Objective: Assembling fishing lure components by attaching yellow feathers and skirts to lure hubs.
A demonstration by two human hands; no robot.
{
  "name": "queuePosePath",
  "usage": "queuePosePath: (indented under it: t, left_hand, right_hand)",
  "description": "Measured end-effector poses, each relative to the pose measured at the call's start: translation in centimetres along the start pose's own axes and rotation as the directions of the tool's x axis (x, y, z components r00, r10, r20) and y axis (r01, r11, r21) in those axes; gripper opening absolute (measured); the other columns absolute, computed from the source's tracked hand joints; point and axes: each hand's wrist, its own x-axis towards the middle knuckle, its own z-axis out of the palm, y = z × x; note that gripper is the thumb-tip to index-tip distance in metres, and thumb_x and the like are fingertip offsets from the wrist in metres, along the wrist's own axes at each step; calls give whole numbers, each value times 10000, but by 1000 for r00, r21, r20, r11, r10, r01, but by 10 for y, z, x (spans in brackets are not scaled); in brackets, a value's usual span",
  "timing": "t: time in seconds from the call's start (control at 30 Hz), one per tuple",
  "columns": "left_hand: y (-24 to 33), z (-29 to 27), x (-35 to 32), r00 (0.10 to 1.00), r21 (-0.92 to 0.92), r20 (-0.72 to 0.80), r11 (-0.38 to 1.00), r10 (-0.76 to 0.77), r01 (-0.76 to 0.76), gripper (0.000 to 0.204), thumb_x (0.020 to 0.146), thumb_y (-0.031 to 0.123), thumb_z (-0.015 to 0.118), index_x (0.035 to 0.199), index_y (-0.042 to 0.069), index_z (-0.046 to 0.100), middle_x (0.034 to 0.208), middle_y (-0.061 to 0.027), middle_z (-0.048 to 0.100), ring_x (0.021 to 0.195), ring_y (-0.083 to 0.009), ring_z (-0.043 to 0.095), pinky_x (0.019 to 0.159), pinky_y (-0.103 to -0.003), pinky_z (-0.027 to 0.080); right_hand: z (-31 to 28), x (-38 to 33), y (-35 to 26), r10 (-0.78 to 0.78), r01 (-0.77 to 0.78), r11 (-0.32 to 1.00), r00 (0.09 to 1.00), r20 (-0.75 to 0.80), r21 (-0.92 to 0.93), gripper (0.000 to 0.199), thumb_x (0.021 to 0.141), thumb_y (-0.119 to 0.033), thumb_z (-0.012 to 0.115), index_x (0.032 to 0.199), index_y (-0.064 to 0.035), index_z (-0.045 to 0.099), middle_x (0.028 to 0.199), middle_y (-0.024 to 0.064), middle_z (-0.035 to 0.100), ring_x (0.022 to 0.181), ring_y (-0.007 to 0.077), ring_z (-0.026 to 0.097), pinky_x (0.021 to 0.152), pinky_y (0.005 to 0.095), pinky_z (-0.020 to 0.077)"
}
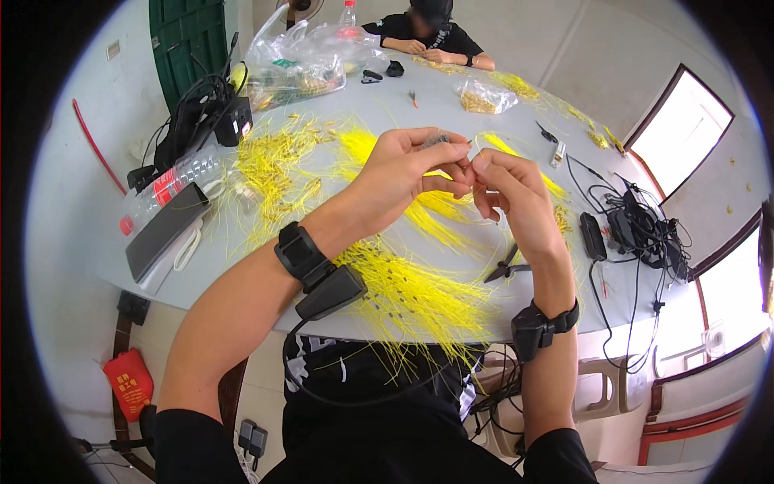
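Note:
Above the table's middle, my two hands meet at the fingertips. My left hand (407,165) is closed, thumb pressed to the fingers, with a small greyish bundle (436,140) showing at its index finger; what the fingertips pinch is too small to name. Close beside it my right hand (512,181) is closed in a pinch on something I cannot make out. Bright yellow strands (439,214) lie under the hands. Nearer my body spreads a larger fan of yellow strands with small dark bits (411,282). A black-handled cutting tool (506,266) rests below my right hand.
On the left are a tangled yellow heap (278,165), a plastic bottle (173,181) and a grey box (168,234). Plastic bags (294,64) stand farther back. Black cables (645,234) crowd the right edge. Another person (431,36) sits at the far side.

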Motion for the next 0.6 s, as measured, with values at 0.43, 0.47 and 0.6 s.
queuePosePath:
  t: [0.43,0.47,0.6]
  left_hand:
    - [0,1,-1,1000,22,14,1000,0,0,229,1024,144,697,1153,-45,710,940,-68,724,850,-123,721,787,-273,637]
    - [0,0,-1,1000,21,13,1000,-1,1,229,1024,144,697,1153,-45,710,940,-68,724,850,-123,721,787,-273,637]
    - [0,-1,-1,1000,70,10,997,14,-15,214,1018,145,708,1138,-31,727,952,-67,732,841,-114,712,779,-267,629]
  right_hand:
    - [-1,0,2,16,-16,1000,999,-30,-8,273,1073,-232,560,913,-49,684,833,-19,673,622,47,499,552,219,334]
    - [-2,0,3,6,-6,1000,1000,-23,-16,269,1072,-233,563,919,-47,684,841,-22,669,625,46,488,553,219,327]
    - [-1,1,2,36,-37,999,999,-14,-33,263,1071,-229,570,922,-46,686,858,-25,664,625,46,463,553,220,315]
